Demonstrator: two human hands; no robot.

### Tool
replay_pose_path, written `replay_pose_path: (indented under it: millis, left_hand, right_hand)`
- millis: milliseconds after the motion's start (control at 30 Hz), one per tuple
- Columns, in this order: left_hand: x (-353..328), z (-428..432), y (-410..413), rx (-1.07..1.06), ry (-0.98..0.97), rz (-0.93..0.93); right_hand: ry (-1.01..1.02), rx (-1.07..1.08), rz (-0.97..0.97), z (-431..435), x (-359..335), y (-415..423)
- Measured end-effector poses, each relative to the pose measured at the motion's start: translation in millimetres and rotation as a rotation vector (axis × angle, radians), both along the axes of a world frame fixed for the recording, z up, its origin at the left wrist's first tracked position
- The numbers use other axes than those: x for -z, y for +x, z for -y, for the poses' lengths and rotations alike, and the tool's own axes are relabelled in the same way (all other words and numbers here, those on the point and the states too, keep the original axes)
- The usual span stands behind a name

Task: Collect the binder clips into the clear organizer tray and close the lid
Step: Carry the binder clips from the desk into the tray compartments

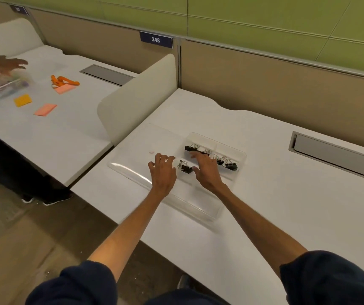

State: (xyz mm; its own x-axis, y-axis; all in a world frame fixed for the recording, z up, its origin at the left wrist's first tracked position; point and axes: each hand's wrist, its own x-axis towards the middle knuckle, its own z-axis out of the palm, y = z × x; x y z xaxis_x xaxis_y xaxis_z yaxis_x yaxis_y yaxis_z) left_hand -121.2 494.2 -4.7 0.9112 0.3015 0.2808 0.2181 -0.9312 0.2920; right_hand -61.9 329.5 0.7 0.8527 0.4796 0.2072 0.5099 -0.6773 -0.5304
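White surface (286, 194) carries the clear organizer tray (240, 155), with its lid (128, 166) laid flat open to the left. Collecting looks nearly or wholly finished. A row of black binder clips (229, 165) sits in the back compartments, a lone clip (186, 168) seems to lie in a nearer one, and none shows loose outside. Closing the lid is left. Both hands hold nothing: the left hand (163, 172) is spread by the hinge side, the right hand (206, 170) straight-fingered over the row.
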Motion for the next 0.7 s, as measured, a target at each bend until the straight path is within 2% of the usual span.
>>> replay_pose_path:
  millis: [333, 700]
  left_hand:
    - [17, 20, 3, 0.010, 0.027, 0.097]
    - [9, 96, 18, 0.175, 0.040, 0.150]
  right_hand:
    - [0.148, 0.164, 0.081, 40, 14, -10]
    - [0.126, 0.337, 0.094, 115, 10, -15]
